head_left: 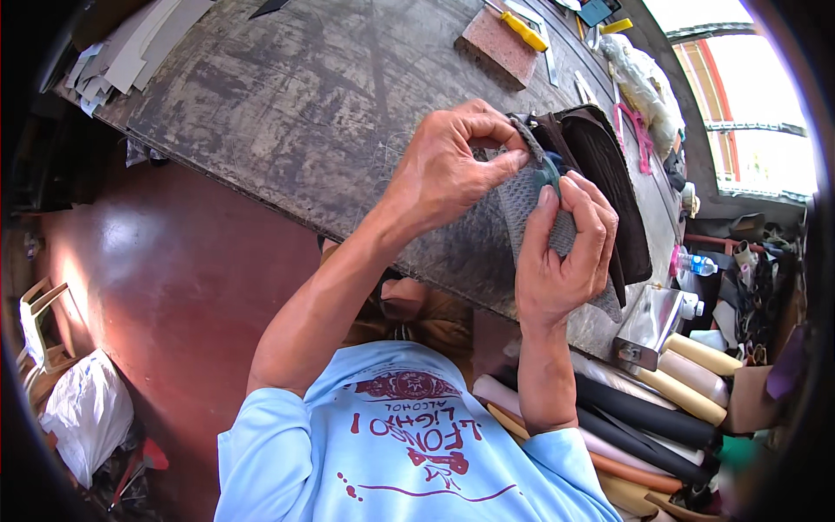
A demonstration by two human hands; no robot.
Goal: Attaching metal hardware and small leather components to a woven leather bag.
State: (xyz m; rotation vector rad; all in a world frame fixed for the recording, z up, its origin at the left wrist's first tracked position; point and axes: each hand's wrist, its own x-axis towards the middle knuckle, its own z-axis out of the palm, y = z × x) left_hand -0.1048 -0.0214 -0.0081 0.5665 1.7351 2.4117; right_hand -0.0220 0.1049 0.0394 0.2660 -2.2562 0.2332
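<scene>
Both hands are at a wallet [606, 165] with grey textured outer leather and a dark brown interior, held up over the workbench and spread apart. My left hand [452, 165] pinches its top grey edge between thumb and fingers, near a zipper end. Just to the right, the fingertips of my right hand [570, 244] are closed on a small blue-green strip [548, 171] at the same edge. Its exact kind is partly hidden by the fingers. Grey textured leather [515, 204] hangs down between the two hands.
The worn dark workbench [287, 104] bears a reddish block [497, 48], a yellow-handled screwdriver [524, 32] and, at far left, grey sheet offcuts [143, 48]. A metal can [648, 326] stands at the right edge. Rolls of material [644, 418] lie at lower right.
</scene>
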